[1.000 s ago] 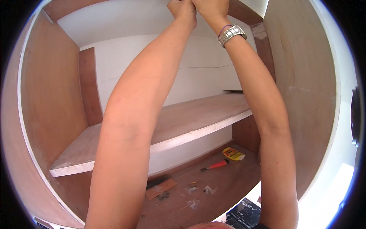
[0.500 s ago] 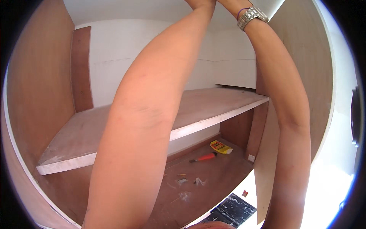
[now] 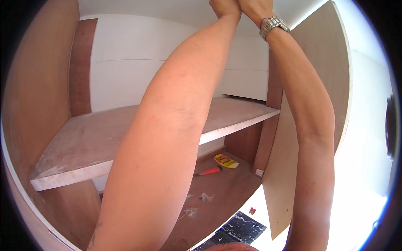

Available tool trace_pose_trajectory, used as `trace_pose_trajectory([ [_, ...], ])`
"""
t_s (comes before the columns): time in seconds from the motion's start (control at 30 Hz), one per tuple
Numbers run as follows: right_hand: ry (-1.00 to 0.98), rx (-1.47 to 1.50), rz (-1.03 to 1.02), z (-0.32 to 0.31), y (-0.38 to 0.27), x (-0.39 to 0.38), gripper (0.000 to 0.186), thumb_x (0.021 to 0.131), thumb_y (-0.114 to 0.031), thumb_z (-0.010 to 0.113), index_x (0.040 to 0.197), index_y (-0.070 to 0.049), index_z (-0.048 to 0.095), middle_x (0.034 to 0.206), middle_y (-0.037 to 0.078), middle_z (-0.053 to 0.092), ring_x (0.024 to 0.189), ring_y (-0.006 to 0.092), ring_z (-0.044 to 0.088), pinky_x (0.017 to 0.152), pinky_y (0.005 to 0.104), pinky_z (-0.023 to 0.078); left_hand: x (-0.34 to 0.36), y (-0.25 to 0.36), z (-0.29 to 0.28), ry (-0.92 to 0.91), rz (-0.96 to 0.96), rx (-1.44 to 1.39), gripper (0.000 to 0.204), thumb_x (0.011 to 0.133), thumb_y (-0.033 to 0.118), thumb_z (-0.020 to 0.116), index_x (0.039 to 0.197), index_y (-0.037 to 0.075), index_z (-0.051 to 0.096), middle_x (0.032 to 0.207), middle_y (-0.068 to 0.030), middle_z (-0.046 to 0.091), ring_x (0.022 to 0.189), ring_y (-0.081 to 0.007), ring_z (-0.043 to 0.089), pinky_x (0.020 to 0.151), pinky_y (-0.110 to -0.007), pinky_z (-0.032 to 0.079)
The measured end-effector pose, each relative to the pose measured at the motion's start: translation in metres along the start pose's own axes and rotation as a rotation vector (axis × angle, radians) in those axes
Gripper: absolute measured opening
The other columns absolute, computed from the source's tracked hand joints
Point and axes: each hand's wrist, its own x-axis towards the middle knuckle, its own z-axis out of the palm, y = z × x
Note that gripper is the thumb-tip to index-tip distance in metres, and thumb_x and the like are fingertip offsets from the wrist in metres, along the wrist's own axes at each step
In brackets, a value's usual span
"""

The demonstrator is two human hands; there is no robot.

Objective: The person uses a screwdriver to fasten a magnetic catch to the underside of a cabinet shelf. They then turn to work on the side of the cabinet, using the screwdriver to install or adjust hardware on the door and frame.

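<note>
Both my arms reach up across the view toward the ceiling of a wooden cupboard. My left hand [image 3: 226, 7] and my right hand [image 3: 256, 10] are side by side at the upper edge, close together or touching. The frame cuts off their fingers, so what they hold, if anything, is hidden. A silver metal watch [image 3: 274, 27] and a thin purple band [image 3: 262, 21] circle my right wrist. Below my hands runs a dusty brown shelf [image 3: 238, 111] with a pale front edge, partly covered by my left forearm.
On the bottom board [image 3: 226, 188] lie a yellow packet [image 3: 226, 161], a red-handled tool [image 3: 210, 170] and crumpled clear plastic scraps [image 3: 205, 196]. A wooden panel [image 3: 312, 83] stands to the right. Black marbled tile [image 3: 243, 229] and a small red item [image 3: 252, 211] show below.
The view has shifted, so shelf and cupboard sit further left and slightly higher. More of both hands shows at the upper edge; my arms remain raised.
</note>
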Motion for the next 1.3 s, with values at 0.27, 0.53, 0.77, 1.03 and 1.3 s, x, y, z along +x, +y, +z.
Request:
trace_pose_trajectory([
  [0.27,-0.06,-0.003,0.011,0.001,0.01,0.004,0.018,0.087,-0.016,0.062,0.088,0.002,0.066,0.084,0.026,0.069,0.083,0.0456,0.066,0.077,0.0552,0.052,-0.016,0.023,0.001,0.042,0.117,0.442,0.028,0.088,0.021,0.076,0.078,-0.003,0.066,0.083,-0.0147,0.072,0.075,-0.0219,0.062,0.072,-0.038,0.052],
  [0.53,0.081,0.404,0.376,-0.017,0.025,-0.025,0.023,0.094,-0.015,0.065,0.078,0.001,0.066,0.07,0.019,0.069,0.064,0.028,0.066,0.063,0.04,0.052,-0.02,0.025,0.002,0.016,0.158,0.454,0.026,0.082,0.019,0.082,0.085,-0.001,0.067,0.088,-0.0176,0.072,0.083,-0.0334,0.067,0.081,-0.043,0.052],
  [0.77,-0.093,0.464,0.756,-0.01,0.019,-0.025,0.02,0.092,-0.012,0.067,0.075,-0.002,0.066,0.069,0.008,0.066,0.068,0.0157,0.062,0.063,0.0343,0.051,-0.018,0.024,0.004,-0.002,0.129,0.479,0.024,0.081,0.017,0.083,0.083,-0.001,0.067,0.087,-0.0161,0.071,0.082,-0.0309,0.067,0.08,-0.042,0.052],
  [1.03,0.049,0.594,0.88,0.0,0.015,-0.027,0.008,0.088,-0.005,0.071,0.081,-0.002,0.069,0.078,0.007,0.069,0.074,0.017,0.063,0.068,0.0354,0.052,-0.014,0.024,0.005,-0.034,0.124,0.471,0.024,0.082,0.014,0.082,0.08,-0.002,0.065,0.083,-0.0158,0.07,0.078,-0.0286,0.065,0.078,-0.04,0.052],
  [1.3,0.095,0.564,0.732,0.0,0.013,-0.026,0.01,0.088,-0.009,0.072,0.086,0.001,0.072,0.082,0.015,0.073,0.074,0.024,0.068,0.07,0.0386,0.054,-0.014,0.021,0.008,-0.034,0.159,0.449,0.025,0.081,0.017,0.083,0.079,-0.001,0.065,0.081,-0.0157,0.071,0.076,-0.0275,0.066,0.077,-0.04,0.053],
])
